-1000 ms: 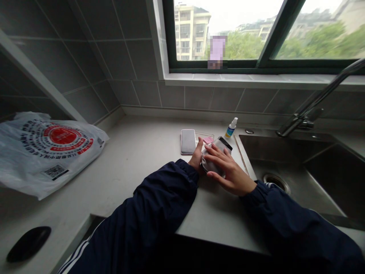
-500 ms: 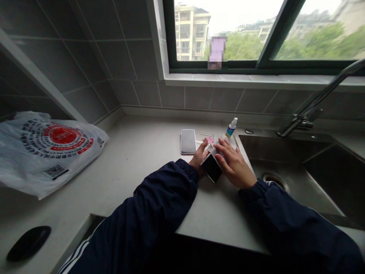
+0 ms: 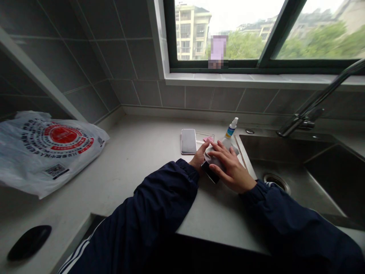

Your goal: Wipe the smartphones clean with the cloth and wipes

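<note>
**Q: What lies at the centre of the figure?**
A: A black phone [image 3: 209, 171] rests at a slant on a pale counter [image 3: 137, 160], its upper part covered by a white cloth [image 3: 213, 156]. Only its lower end shows, at the front edge of the cloth.

**Q: What does each hand do?**
A: The left hand [image 3: 199, 158] grips the phone's side through the cloth, its fingers [image 3: 204, 146] close together against the edge. The right hand [image 3: 232, 167] lies flat over the cloth, its fingers [image 3: 224, 156] slightly apart and pressing down. Dark navy sleeves [image 3: 159, 201] cover both forearms.

**Q: What stands nearby?**
A: Just left of the left hand lies a silver phone [image 3: 188, 141]. Behind the hands are a clear plastic sheet [image 3: 203, 136] with a pink tab [image 3: 209, 139] and a small spray bottle [image 3: 230, 131] with a blue label, standing upright just beyond the right hand. To the right are a steel sink [image 3: 288, 163] and its faucet [image 3: 299, 121]. Well to the left lies a white plastic bag [image 3: 48, 144] with a red logo.
</note>
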Demonstrator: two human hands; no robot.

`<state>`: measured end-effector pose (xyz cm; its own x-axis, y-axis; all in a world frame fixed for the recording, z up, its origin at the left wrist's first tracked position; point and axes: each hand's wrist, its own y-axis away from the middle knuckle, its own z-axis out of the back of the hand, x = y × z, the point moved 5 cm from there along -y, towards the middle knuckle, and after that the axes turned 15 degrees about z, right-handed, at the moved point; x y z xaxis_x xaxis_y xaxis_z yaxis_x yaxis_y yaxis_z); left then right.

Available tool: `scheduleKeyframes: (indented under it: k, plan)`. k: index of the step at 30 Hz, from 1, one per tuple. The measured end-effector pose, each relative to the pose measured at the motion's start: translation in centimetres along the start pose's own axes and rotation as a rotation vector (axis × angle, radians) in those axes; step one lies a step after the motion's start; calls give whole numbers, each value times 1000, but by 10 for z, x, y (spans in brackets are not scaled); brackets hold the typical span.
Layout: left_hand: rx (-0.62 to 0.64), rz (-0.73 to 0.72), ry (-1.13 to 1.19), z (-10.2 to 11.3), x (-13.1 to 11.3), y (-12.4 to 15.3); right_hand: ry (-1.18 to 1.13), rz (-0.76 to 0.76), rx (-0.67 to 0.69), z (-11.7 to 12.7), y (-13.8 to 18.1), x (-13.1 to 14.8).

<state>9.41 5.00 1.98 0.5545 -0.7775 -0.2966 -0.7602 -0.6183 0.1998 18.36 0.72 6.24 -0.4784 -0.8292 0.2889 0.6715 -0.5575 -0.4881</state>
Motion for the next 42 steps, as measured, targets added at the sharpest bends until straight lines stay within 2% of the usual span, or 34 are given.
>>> scheduleKeyframes:
  k: [4, 10, 13, 26, 34, 42]
  plan:
    - [3, -16, -2, -1, -2, 1, 41, -33, -21, 0, 1, -5]
    - [8, 28, -114, -5, 0, 5, 139, -218, -108, 4, 6, -25]
    - [10, 9, -140, -6, 1, 7, 168, -260, -139, 6, 7, -30]
    - [-8, 67, -235, -8, 3, 12, 132, -186, -299, 15, 8, -35]
    - [21, 127, -340, -8, 4, 13, 120, -205, -327, 16, 10, -38]
    - [37, 144, -334, 0, 2, 8, 93, -169, -344, 16, 8, -38]
